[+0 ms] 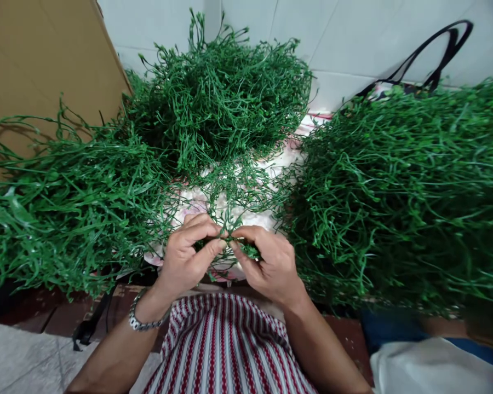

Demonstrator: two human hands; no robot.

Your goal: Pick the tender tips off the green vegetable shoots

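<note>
My left hand (pixel 187 254) and my right hand (pixel 269 262) meet at the centre, fingertips pinched together on a small green plastic sprig (pixel 234 219) with thin branching stems. The sprig fans upward from my fingers over a pale flowered cloth (pixel 197 200). A metal bracelet (pixel 142 323) circles my left wrist. Both hands sit just above my lap, which is covered by red-and-white striped fabric (pixel 225 350).
Large heaps of the same green plastic stems surround me: one at the left (pixel 66 202), one at the back centre (pixel 225 98), one at the right (pixel 402 197). A brown cardboard sheet (pixel 36 60) leans at the back left. Black bag handles (pixel 439 54) rise against the white tiled wall.
</note>
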